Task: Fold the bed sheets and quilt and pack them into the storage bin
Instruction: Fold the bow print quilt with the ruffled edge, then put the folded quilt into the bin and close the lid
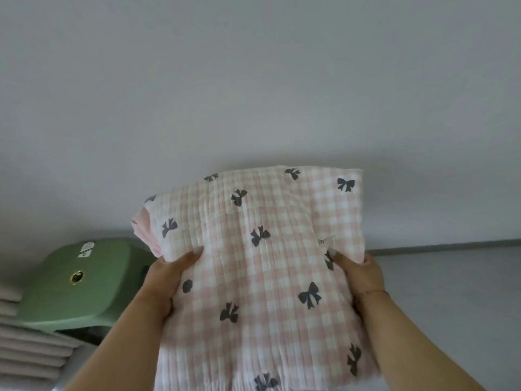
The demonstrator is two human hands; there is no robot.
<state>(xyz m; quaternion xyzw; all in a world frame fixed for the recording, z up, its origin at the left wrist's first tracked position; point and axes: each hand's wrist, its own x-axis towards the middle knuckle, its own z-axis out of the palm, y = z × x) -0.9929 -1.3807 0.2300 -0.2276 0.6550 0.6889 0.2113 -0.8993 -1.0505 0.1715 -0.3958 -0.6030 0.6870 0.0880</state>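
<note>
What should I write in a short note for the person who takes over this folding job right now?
Left hand: grips the left edge of the pink checked quilt.
Right hand: grips its right edge.
The quilt, with dark bows, is held up in front of the wall, bunched into a thick bundle.
A green plastic item stands at the left; I cannot tell if it is the bin.
Done: the quilt looks partly folded.
Left: finish folding, pack it. No sheets are in view.

Quilt [262, 277] runs off the bottom edge, hiding both hands' fingers behind it; label on the green bin [81, 280], far left, too small to read.
</note>
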